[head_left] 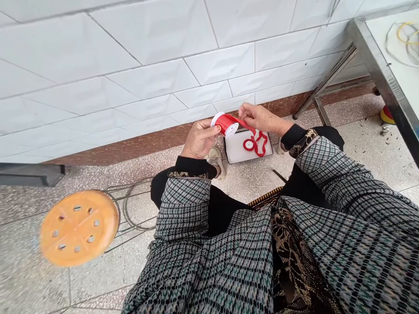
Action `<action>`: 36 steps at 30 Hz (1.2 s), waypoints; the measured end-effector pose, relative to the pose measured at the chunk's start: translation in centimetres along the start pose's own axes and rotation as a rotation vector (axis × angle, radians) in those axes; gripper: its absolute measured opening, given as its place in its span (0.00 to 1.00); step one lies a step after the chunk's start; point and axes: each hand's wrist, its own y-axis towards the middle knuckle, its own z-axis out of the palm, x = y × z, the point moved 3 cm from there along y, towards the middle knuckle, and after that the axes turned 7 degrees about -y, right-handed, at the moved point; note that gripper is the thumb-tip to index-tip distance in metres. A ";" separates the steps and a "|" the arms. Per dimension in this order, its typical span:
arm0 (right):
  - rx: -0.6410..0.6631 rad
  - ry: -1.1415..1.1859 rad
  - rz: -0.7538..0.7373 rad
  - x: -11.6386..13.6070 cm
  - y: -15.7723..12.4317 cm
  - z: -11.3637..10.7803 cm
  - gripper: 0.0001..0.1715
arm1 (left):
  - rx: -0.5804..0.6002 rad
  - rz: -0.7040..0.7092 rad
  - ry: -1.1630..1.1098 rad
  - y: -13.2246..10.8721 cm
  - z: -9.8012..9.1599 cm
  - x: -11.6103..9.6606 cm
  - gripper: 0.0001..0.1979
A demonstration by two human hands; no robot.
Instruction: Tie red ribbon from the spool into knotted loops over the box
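Facing a white ceramic-tiled wall (157, 87) over a speckled stone floor (242, 179). Gripping a white-rimmed spool (224, 125) wound with red ribbon between the thumb and fingers of the left hand (201, 138), tilted, above an open, white-lined, dark-edged box (234, 150). Holding the right hand (259, 118) just beside the spool, fingers curled at a flat red ribbon strip (247, 124) leading off it; cannot tell from here whether pinching or merely touching. Inside the box, with a small round red roll (249, 145) next to a wavy length of red ribbon (261, 153). Bordered on the left by a round orange stool (78, 226), on the right by a metal-framed, white-topped desk (379, 30) bearing yellow and grey cord (406, 41)
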 end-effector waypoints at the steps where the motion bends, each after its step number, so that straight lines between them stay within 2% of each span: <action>1: 0.006 -0.014 0.004 0.0 0.0 0.1 0.06 | 0.005 -0.001 0.002 0.0 0.0 0.0 0.17; 4: -0.021 -0.016 0.000 0.3 0.0 0.5 0.03 | 0.026 -0.012 0.005 0.0 0.1 0.1 0.17; 7: -0.001 -0.016 -0.050 0.6 -0.1 1.2 0.11 | 0.040 -0.018 0.007 0.0 0.1 0.2 0.17; 10: 0.021 -0.121 -0.091 0.2 -0.2 2.3 0.16 | 0.032 -0.008 0.009 0.0 0.1 0.2 0.18; 16: -0.224 -0.488 -0.105 -1.5 -0.3 3.9 0.26 | -0.047 0.039 0.011 0.0 -0.2 0.1 0.17; 18: -0.253 -0.527 -0.091 -2.1 -0.2 4.1 0.25 | -0.058 0.054 0.008 0.0 -0.3 0.1 0.18; 22: -0.209 -0.502 -0.021 -2.8 0.1 4.0 0.16 | -0.081 0.080 0.001 -0.1 -0.3 -0.1 0.19; 24: -0.222 -0.476 -0.052 -2.7 0.1 4.1 0.15 | -0.091 0.083 0.002 -0.1 -0.3 -0.1 0.21; 27: -0.305 -0.457 -0.098 -2.2 -0.2 4.7 0.27 | -0.085 0.094 -0.001 0.0 -0.2 -0.1 0.22; 29: -0.350 -0.454 -0.062 -2.2 -0.3 5.3 0.31 | -0.078 0.105 0.007 0.0 0.0 0.1 0.23; 30: -0.360 -0.452 -0.036 -2.3 -0.3 5.4 0.29 | -0.075 0.111 0.011 0.1 0.0 0.2 0.23; 34: -0.317 -0.444 0.043 -2.8 0.3 5.2 0.11 | -0.071 0.159 -0.025 0.1 -0.1 0.3 0.22; 36: -0.302 -0.436 0.041 -3.0 0.7 4.6 0.10 | -0.069 0.183 -0.062 0.1 -0.2 0.2 0.23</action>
